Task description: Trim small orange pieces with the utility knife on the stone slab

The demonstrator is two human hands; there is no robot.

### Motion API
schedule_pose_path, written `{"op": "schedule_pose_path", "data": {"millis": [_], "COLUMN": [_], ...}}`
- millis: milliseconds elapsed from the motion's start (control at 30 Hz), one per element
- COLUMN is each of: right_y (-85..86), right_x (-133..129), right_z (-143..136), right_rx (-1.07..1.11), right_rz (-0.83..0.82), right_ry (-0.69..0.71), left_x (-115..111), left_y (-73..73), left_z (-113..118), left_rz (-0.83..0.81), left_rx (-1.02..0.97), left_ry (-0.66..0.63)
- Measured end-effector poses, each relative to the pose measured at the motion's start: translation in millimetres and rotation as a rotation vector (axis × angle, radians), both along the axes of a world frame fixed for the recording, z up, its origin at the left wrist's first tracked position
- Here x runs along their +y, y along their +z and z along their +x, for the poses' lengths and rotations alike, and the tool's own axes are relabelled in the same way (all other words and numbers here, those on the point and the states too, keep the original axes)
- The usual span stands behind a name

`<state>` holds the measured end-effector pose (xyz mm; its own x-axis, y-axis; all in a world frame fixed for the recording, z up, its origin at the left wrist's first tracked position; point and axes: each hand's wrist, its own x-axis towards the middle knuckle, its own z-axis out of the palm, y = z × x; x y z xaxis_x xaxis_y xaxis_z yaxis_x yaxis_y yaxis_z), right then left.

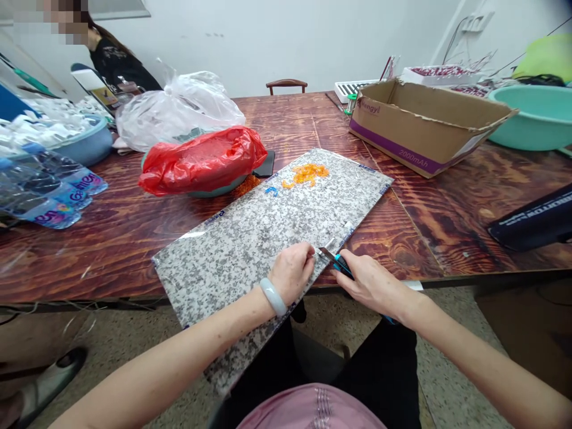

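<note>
My right hand (375, 280) is closed around a blue-and-black utility knife (342, 265), its blade out and pointing left. The fingers of my left hand (292, 271) are pinched together just left of the blade tip. A small pale piece (317, 251) shows at those fingertips, too small to name. Beneath both hands lies a speckled grey granite slab (241, 250), reaching over the table's near edge. A small heap of orange pieces (310, 173) and a few blue pieces (271, 190) rest on its far part.
Red plastic (205, 161) covers a basin behind the slab, near a knotted clear bag (179, 107). Water bottles (53, 190) lie left. Rightward are a cardboard box (397, 143), a turquoise basin (531, 119) and a dark cylinder (531, 220). Another person (120, 65) is at far left.
</note>
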<state>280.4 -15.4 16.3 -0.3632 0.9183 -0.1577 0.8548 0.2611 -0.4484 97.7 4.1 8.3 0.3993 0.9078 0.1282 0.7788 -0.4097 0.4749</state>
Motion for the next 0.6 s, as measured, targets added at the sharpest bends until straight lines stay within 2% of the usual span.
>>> {"op": "schedule_pose_path", "data": {"millis": [167, 600], "right_y": [-0.3, -2.4], "right_x": [-2.0, 0.4], "right_z": [-5.8, -9.6], "right_rx": [-0.16, -0.274], "right_rz": [-0.02, -0.045], "right_ry": [0.002, 0.028], "left_x": [0.6, 6.2], "left_y": [0.5, 1.0], "left_z": [0.8, -1.8], "left_rz": [-0.026, -0.102], "left_rx": [-0.009, -0.089], "left_ry": [0.016, 0.026]}}
